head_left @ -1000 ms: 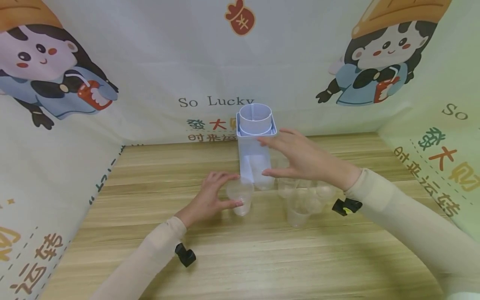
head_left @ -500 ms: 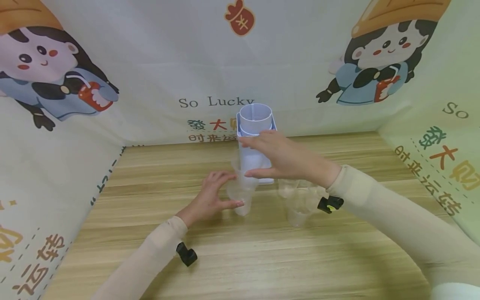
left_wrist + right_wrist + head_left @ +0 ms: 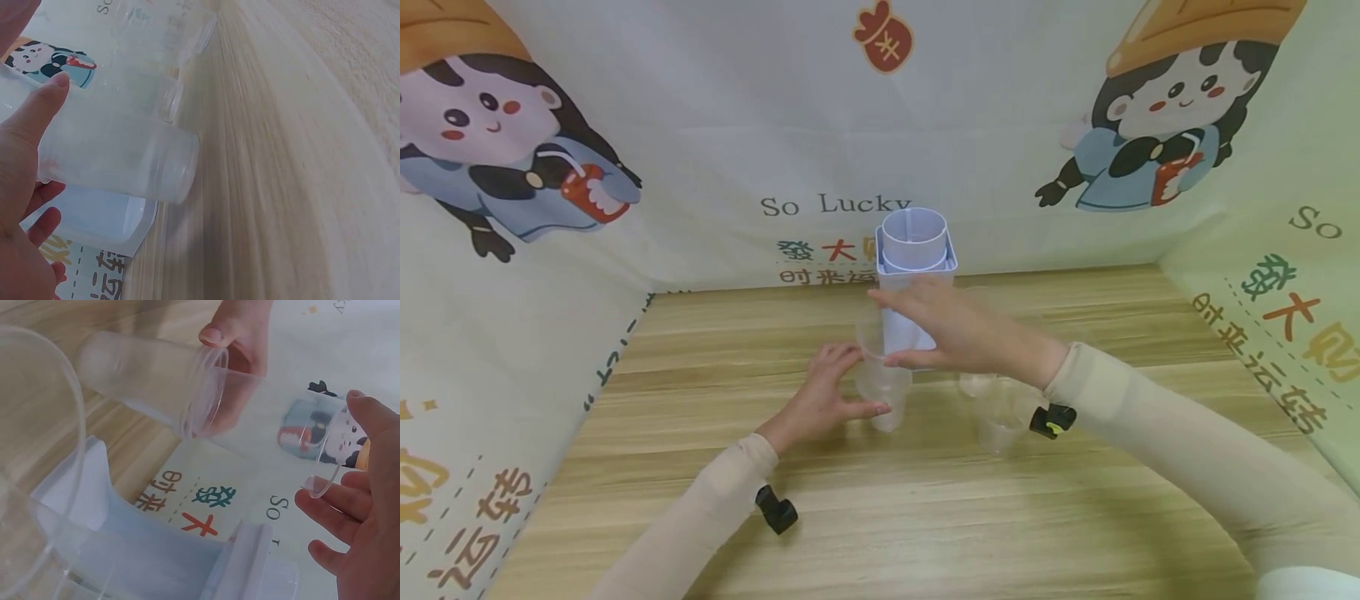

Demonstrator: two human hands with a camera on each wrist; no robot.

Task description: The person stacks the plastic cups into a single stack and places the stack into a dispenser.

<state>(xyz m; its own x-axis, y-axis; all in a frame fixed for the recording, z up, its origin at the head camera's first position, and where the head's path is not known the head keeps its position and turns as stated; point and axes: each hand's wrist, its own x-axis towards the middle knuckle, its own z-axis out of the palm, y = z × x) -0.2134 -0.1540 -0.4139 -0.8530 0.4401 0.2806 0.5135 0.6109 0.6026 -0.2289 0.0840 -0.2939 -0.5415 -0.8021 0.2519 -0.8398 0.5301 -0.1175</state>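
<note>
My left hand (image 3: 820,396) grips a frosted, clear plastic cup (image 3: 889,415) that stands upright on the table, thumb on the near side and fingers behind. In the left wrist view the cup (image 3: 119,150) has its base on the wood. Above it, my right hand (image 3: 966,329) holds another clear plastic cup (image 3: 872,333) near its rim. The right wrist view shows this upper cup (image 3: 262,419) with its lower end inside the mouth of the lower cup (image 3: 150,375). There the thumb and fingers of my right hand (image 3: 375,500) lie around the rim.
Behind the hands a white cup holder (image 3: 913,242) with a round tube at its top stands against the printed cloth backdrop (image 3: 737,125). Several clear cups, among them a near cup (image 3: 1000,429), stand right of the stack, partly behind the right forearm.
My right hand has moved left with a clear cup, from beside the holder to above the left hand's cup, then slightly down. The left hand has kept its place.
</note>
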